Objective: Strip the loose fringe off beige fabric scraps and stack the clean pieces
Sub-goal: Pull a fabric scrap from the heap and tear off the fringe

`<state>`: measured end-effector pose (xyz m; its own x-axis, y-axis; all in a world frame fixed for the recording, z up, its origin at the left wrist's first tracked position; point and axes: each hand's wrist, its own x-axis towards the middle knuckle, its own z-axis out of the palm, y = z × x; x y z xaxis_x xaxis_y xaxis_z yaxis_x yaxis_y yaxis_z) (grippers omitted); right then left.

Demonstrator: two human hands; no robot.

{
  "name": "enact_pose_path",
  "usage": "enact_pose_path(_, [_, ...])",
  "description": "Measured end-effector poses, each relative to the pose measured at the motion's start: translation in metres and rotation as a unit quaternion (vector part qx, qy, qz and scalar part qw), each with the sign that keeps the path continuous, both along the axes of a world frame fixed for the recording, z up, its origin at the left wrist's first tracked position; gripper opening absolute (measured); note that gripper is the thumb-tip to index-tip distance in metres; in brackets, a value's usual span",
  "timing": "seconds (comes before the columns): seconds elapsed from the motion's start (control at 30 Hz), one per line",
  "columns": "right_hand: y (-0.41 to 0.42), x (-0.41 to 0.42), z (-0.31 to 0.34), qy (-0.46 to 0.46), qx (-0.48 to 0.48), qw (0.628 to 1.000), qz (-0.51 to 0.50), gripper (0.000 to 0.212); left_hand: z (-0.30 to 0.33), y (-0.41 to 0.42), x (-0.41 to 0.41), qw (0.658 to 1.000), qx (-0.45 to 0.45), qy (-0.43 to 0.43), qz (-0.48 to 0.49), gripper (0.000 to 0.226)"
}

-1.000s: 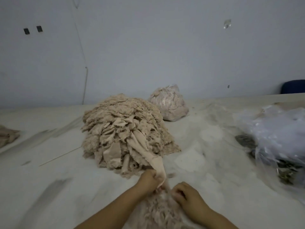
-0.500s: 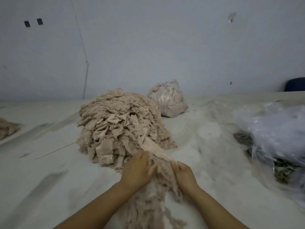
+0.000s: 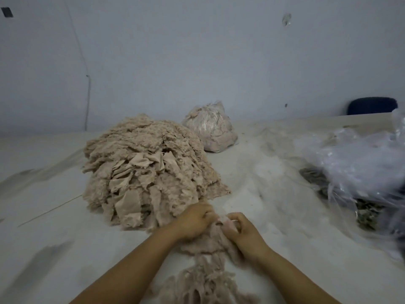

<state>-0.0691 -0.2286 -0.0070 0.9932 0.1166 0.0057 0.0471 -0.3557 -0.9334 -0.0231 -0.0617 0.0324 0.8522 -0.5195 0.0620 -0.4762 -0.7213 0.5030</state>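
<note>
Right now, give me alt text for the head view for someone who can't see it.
Both hands, left hand and right hand, pinch a fringed beige fabric scrap on a pale table, before a big pile of beige scraps. A filled plastic bag sits behind; crumpled clear plastic lies right.

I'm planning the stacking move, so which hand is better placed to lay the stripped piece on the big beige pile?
Probably the left hand: it sits right beside the big beige scrap pile. The right hand lies farther away, gripping the same fringed beige scrap.
</note>
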Motion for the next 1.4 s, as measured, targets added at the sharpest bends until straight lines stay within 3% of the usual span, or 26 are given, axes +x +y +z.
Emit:
enact_pose_path(0.07, [0.004,0.005,0.004,-0.024,-0.007,1.000,-0.005,0.004,0.001,-0.008,0.003,0.999,-0.039,0.005,-0.008,0.033])
enact_pose_path(0.17, [0.010,0.016,0.011,-0.060,-0.028,0.996,-0.054,0.031,-0.003,-0.014,0.015,0.999,-0.015,-0.039,-0.010,0.028])
enact_pose_path(0.33, [0.020,0.036,0.016,-0.090,-0.088,0.987,-0.100,0.036,-0.014,0.002,0.039,0.995,-0.036,-0.076,0.057,0.019])
enact_pose_path(0.47, [0.028,0.045,0.019,-0.073,-0.085,0.987,-0.116,0.039,-0.016,0.007,0.049,0.992,-0.048,-0.059,0.100,0.023])
enact_pose_path(0.57, [0.030,0.044,0.021,-0.033,0.034,0.991,-0.122,0.036,-0.008,0.013,0.052,0.978,-0.184,0.054,0.079,0.034])
enact_pose_path(0.6, [0.030,0.044,0.021,-0.011,0.088,0.989,-0.115,0.035,-0.003,0.015,0.051,0.955,-0.258,0.126,0.074,0.038])
enact_pose_path(0.67, [0.027,0.042,0.021,0.031,0.168,0.981,-0.098,0.041,0.000,0.022,0.052,0.919,-0.322,0.218,0.065,0.041])
enact_pose_path(0.8, [0.021,0.033,0.025,0.063,0.254,0.963,-0.066,0.052,-0.006,0.029,0.052,0.938,-0.274,0.208,0.051,0.017])
enact_pose_path(0.9, [0.016,0.029,0.021,0.064,0.244,0.965,-0.067,0.069,-0.013,0.032,0.063,0.974,-0.161,0.038,0.156,0.034])
enact_pose_path(0.97, [0.009,0.027,0.017,0.075,0.270,0.957,-0.069,0.075,-0.013,0.034,0.068,0.977,-0.090,-0.028,0.193,0.037])
enact_pose_path(1.07, [-0.001,0.023,0.014,0.114,0.314,0.941,-0.062,0.064,-0.004,0.022,0.062,0.991,-0.032,-0.003,0.130,0.018])
enact_pose_path(1.13, [-0.006,0.023,0.012,0.136,0.319,0.938,-0.027,0.059,0.002,-0.004,0.048,0.984,-0.127,0.016,0.120,0.023])
enact_pose_path(1.17, [-0.008,0.024,0.010,0.137,0.319,0.937,-0.029,0.055,0.003,-0.016,0.038,0.973,-0.181,0.065,0.127,0.027])
enact_pose_path(1.27, [-0.017,0.029,0.005,0.147,0.395,0.904,-0.072,0.052,-0.008,-0.046,0.009,0.908,-0.242,0.323,0.117,0.034])
enact_pose_path(1.3, [-0.023,0.031,0.003,0.149,0.412,0.894,-0.091,0.051,-0.013,-0.050,0.004,0.908,-0.237,0.329,0.103,0.036])
enact_pose_path(1.4, [-0.040,0.034,0.000,0.167,0.392,0.898,-0.108,0.051,-0.021,-0.041,0.019,0.948,-0.217,0.187,0.137,0.039])
